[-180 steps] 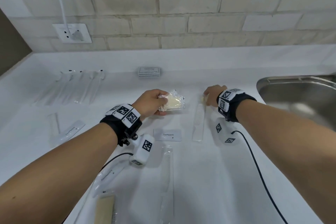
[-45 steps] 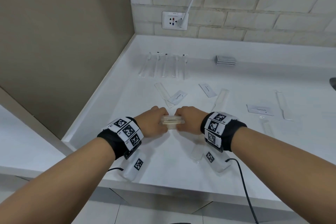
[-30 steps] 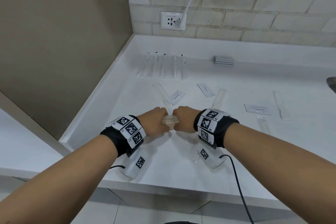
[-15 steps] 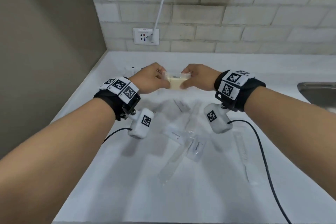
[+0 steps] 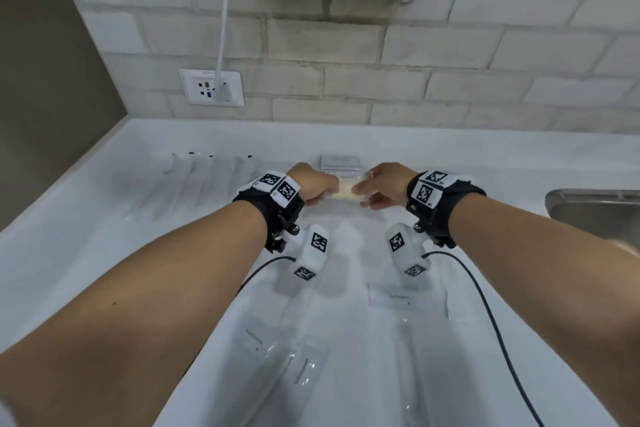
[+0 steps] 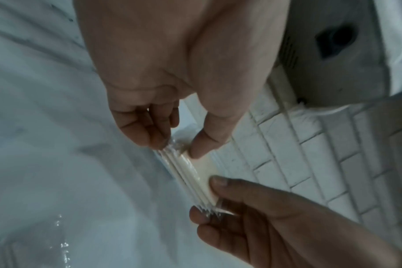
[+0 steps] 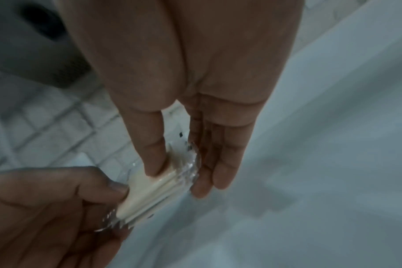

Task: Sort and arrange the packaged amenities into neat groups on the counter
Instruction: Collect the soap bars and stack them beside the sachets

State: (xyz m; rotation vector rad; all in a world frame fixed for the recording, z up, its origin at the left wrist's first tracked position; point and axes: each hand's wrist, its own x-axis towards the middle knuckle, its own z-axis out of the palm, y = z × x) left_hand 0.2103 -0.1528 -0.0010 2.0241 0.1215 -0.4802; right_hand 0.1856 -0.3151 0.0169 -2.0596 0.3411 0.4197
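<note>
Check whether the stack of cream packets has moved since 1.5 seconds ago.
Yes. The stack of cream packets, pinched between the left hand and right hand, was near the counter's front edge and is now farther back, beside the flat white packets near the wall.

A stack of cream-coloured flat packets in clear wrap (image 5: 344,193) was held above the white desk (image 5: 104,229) between the left hand (image 5: 313,184) and the right hand (image 5: 382,184), one at each end. Just behind it, nearer the brick wall (image 5: 450,55), lay a small pile of flat white sachets (image 5: 340,162). To the left of that pile lay a row of long clear-wrapped sticks (image 5: 211,166). Nearer the person lay a white labelled sachet (image 5: 398,296) and more clear-wrapped packets (image 5: 301,367). A steel sink (image 5: 595,211) was set in the desk at far right, and a white wall socket (image 5: 211,87) sat on the wall at left.
</note>
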